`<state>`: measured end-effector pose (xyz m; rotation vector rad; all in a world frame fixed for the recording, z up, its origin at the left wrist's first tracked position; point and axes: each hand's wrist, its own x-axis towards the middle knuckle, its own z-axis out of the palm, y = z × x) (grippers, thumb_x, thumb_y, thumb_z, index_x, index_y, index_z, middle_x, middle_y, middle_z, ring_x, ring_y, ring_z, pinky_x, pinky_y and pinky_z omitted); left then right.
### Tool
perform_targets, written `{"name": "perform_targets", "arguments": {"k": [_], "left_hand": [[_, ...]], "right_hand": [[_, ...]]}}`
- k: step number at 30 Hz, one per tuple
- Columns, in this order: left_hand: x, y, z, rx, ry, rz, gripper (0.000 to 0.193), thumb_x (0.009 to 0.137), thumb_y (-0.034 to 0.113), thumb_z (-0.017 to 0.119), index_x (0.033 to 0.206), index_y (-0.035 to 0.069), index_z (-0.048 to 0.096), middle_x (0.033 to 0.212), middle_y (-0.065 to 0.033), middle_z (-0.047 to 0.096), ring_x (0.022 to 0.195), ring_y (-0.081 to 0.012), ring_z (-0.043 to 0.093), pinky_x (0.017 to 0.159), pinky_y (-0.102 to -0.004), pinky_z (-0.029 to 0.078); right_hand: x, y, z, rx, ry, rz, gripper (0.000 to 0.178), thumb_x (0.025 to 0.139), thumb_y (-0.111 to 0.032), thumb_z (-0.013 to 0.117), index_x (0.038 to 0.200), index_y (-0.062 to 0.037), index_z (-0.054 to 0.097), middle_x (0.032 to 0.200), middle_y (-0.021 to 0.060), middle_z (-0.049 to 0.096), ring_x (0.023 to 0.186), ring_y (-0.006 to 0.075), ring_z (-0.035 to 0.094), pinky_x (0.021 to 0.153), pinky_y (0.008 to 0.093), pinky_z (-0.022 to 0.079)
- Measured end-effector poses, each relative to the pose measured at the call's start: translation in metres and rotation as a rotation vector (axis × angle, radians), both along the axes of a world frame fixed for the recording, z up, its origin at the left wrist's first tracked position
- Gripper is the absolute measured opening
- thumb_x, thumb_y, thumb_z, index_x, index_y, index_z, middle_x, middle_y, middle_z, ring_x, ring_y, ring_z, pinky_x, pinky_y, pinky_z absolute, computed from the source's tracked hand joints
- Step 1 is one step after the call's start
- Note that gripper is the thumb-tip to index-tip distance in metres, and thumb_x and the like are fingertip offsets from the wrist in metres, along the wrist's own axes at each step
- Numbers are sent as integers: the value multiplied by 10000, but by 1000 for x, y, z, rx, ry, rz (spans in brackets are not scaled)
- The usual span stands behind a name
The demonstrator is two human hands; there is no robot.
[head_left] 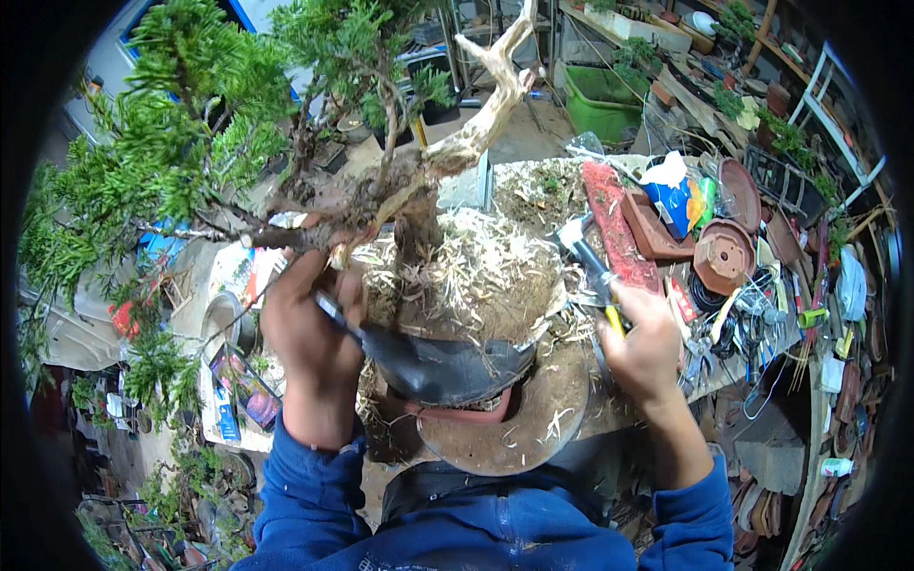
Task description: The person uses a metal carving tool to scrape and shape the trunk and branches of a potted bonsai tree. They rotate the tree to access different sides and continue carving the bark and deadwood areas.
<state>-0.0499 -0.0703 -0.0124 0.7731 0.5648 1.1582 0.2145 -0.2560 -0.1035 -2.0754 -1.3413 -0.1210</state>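
Observation:
A juniper bonsai (pixel 400 214) leans to the left, its green foliage (pixel 181 105) filling the upper left. One bare, pale deadwood branch (pixel 500 86) rises at the top. Its trunk stands in a black plastic pot (pixel 447 366), whose soil is covered with pale wood shavings (pixel 486 257). My left hand (pixel 309 324) is closed just under the trunk, around a slim metal tool (pixel 330 306) like a chisel, partly hidden by the fingers. Right of the pot, my right hand (pixel 643 338) grips a hammer (pixel 595 257) by its black and yellow handle, the head pointing up and left.
A round turntable (pixel 519 447) and a reddish tray (pixel 476 411) sit under the pot. On the right of the bench lie a red strip (pixel 619 224), a brown clay pot (pixel 724 255), pliers (pixel 700 352) and tangled wire. A green bin (pixel 606 109) stands beyond.

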Motion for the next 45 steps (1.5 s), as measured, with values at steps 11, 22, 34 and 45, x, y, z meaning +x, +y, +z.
{"name": "perform_targets", "arguments": {"k": [11, 22, 34, 45], "left_hand": [[37, -116, -19, 487, 93, -279, 206, 1025, 23, 558, 1202, -55, 627, 1233, -196, 589, 902, -195, 652, 811, -320, 548], [-7, -45, 13, 959, 551, -169, 353, 924, 39, 738, 1243, -64, 627, 1320, -207, 608, 1098, -289, 659, 932, -396, 532], [39, 48, 13, 877, 571, -409, 1047, 757, 195, 933, 1579, 27, 309, 1461, -102, 568, 1299, -209, 557, 1107, -392, 459], [52, 49, 12, 412, 336, -516, 805, 807, 299, 890, 1441, -9, 502, 1321, -191, 634, 1105, -228, 687, 970, -343, 574]], "right_hand": [[-85, -30, 47, 253, 617, 738, 511, 821, -155, 850, 1235, 69, 651, 877, 142, 736, 740, 277, 734, 688, 314, 581], [-43, -37, 68, 378, 1482, 825, 395, 940, -263, 694, 1085, 105, 706, 881, 267, 729, 619, 291, 707, 524, 367, 566], [-54, 20, 98, 203, 1437, 826, 285, 964, -3, 636, 1214, 130, 663, 865, 156, 739, 707, 137, 672, 644, 267, 539], [-37, 63, 81, 109, 1404, 959, 477, 1014, -40, 627, 1450, 111, 505, 831, 71, 673, 615, 93, 604, 567, 250, 492]]}}
